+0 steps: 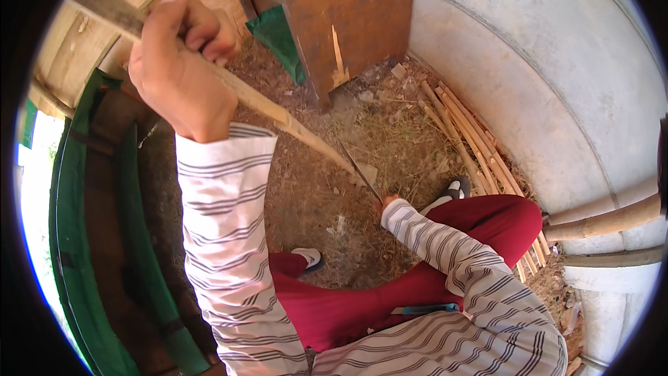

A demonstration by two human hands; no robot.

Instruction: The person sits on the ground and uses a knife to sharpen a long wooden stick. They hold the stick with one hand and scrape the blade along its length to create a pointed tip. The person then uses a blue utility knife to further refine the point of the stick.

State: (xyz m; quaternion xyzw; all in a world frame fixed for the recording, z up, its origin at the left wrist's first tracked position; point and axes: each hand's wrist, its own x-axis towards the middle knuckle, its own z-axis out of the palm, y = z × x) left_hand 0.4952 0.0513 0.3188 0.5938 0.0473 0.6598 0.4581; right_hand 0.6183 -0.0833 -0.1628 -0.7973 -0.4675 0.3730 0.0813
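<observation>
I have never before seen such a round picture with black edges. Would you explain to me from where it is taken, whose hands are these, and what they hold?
There is no machine: these are a person's own bare hands, seen from above by a wide fisheye camera on the head, which bends straight edges. The left hand, raised, has its grip around a long stick. The right hand, partly hidden, holds a thin dark blade near the stick's far end; whether they touch is unclear. Below is bare ground with dry grass. Light wooden strips lie by the grey wall, and a brown box stands ahead.
</observation>
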